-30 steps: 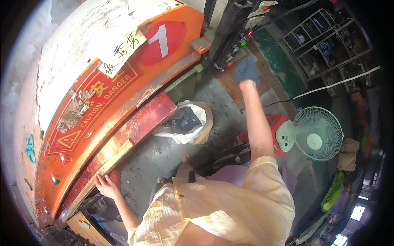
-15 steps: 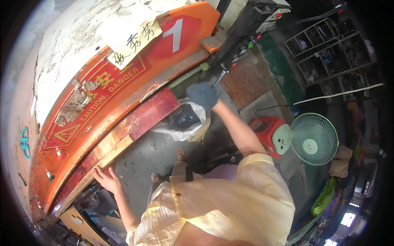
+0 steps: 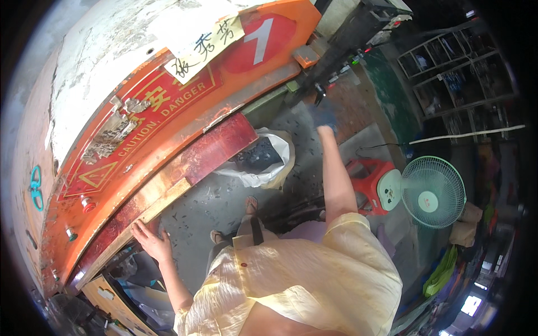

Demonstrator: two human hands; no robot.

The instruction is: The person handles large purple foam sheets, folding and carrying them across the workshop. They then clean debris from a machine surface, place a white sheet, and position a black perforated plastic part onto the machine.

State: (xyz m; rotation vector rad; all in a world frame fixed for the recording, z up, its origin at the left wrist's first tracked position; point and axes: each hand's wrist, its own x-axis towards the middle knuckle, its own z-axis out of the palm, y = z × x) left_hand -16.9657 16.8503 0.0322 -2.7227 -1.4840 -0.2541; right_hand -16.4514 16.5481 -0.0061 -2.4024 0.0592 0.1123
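My bare left hand point(image 3: 152, 242) rests with fingers stretched out at the front edge of a pale wooden board point(image 3: 163, 203). The board runs along a worn red ledge point(image 3: 213, 147) on the orange machine. Out to the right, my right hand point(image 3: 324, 116), in a blue-grey glove, is smeared by motion, so its fingers cannot be made out. Just beyond the glove is a short metal lever point(image 3: 319, 93) by the dark part of the machine; whether they touch I cannot tell. Left of the glove, a white sack point(image 3: 284, 150) with dark scraps inside stands open on the floor.
Above the ledge is the orange machine front point(image 3: 255, 89) with a red warning label and push buttons. To my right are a red stool point(image 3: 367, 168) and a pale green fan point(image 3: 428, 193). A wooden drawer unit point(image 3: 120, 305) is at lower left; metal racks point(image 3: 459, 78) stand far right.
My right hand has swung to the right, away from the ledge and the sack, and is more blurred. My left hand stays at the board's edge. The whole view has shifted slightly.
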